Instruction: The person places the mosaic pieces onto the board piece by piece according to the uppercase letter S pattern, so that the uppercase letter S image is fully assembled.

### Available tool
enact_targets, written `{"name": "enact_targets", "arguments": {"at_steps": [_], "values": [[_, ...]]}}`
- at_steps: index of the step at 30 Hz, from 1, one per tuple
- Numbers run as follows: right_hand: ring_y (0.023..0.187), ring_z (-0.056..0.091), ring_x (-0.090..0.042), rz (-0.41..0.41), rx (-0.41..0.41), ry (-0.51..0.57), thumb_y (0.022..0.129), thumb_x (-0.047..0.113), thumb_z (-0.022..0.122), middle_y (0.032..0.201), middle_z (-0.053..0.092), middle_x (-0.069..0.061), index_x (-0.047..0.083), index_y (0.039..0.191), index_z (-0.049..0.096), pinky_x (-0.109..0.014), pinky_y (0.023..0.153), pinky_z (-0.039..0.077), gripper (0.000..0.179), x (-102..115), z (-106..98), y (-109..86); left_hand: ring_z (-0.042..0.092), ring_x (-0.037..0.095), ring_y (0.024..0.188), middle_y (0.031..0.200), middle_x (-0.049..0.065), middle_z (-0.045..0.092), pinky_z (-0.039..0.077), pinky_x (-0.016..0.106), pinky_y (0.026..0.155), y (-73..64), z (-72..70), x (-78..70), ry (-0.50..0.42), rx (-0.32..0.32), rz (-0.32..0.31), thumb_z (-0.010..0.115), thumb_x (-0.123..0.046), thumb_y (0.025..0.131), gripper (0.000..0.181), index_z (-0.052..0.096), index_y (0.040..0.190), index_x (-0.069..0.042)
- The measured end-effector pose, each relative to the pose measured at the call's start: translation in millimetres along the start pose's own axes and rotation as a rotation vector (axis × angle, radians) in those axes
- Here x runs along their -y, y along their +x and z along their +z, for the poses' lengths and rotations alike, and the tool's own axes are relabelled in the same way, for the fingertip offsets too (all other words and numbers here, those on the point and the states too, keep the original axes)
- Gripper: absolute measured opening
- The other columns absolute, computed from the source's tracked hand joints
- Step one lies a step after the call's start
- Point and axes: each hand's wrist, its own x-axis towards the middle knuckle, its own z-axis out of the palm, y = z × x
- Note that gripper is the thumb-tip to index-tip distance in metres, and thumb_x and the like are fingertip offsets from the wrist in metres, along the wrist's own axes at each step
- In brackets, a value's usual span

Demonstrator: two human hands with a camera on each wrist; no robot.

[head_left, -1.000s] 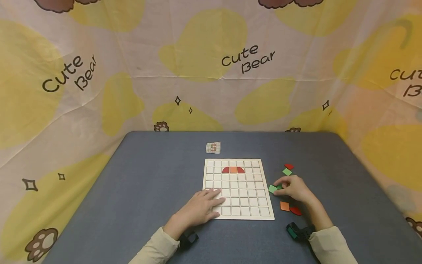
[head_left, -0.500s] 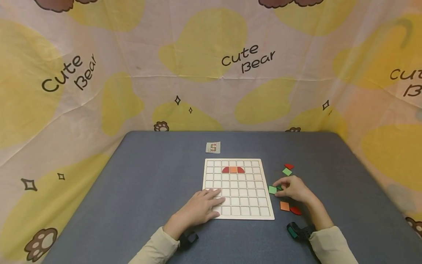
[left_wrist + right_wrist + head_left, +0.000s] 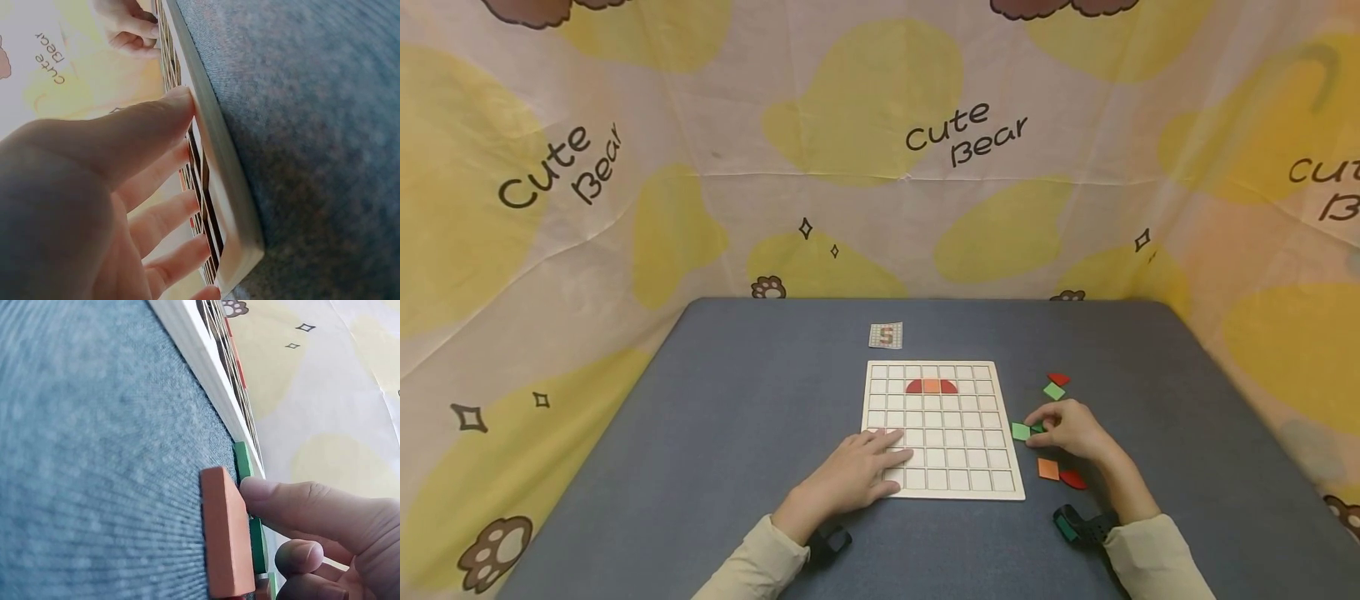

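Note:
A white grid board (image 3: 957,488) lies on the table, with two dark red quarter-round tiles and an orange square tile (image 3: 931,386) between them in one row. My left hand (image 3: 859,468) rests on the board's lower left part with fingers spread, the thumb along its near edge in the left wrist view. Off the board's right side, my right hand (image 3: 1070,429) pinches a light green square tile (image 3: 1021,432) by its right end between thumb and index finger. A dark green tile (image 3: 258,546) sits just behind the thumb, partly hidden by the hand in the head view.
Near my right hand lie another orange square tile (image 3: 1048,469) and a red tile (image 3: 1073,479). Farther back are a light green tile (image 3: 1054,391) and a red tile (image 3: 1059,378). A small pattern card (image 3: 886,335) lies beyond the board.
The light green tile at my right fingertips has turned slightly and sits straighter alongside the board. My left hand has stayed in place.

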Motion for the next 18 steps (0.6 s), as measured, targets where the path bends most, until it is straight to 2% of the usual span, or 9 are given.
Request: {"name": "enact_targets", "arguments": {"at_steps": [8, 18], "values": [[0.052, 0.033, -0.003, -0.028, -0.032, -0.002, 0.075, 0.013, 0.079, 0.06, 0.039, 0.005, -0.003, 0.095, 0.072, -0.02, 0.052, 0.028, 0.027, 0.5, -1.8, 0.6, 0.049, 0.03, 0.135, 0.15, 0.004, 0.047, 0.042, 0.047, 0.109, -0.2, -3.6, -2.6, -0.003, 0.015, -0.006, 0.057, -0.039, 0.094, 0.048, 0.052, 0.139, -0.025], [0.052, 0.031, -0.002, -0.052, -0.044, 0.006, 0.077, 0.014, 0.078, 0.06, 0.038, 0.005, -0.002, 0.097, 0.072, -0.019, 0.051, 0.028, 0.027, 4.2, 0.5, 3.4, 0.048, 0.029, 0.136, 0.149, 0.006, 0.048, 0.042, 0.046, 0.11, -1.3, -3.3, -3.7, 0.017, 0.0, 0.005, 0.058, -0.037, 0.093, 0.047, 0.053, 0.138, -0.023]]}}
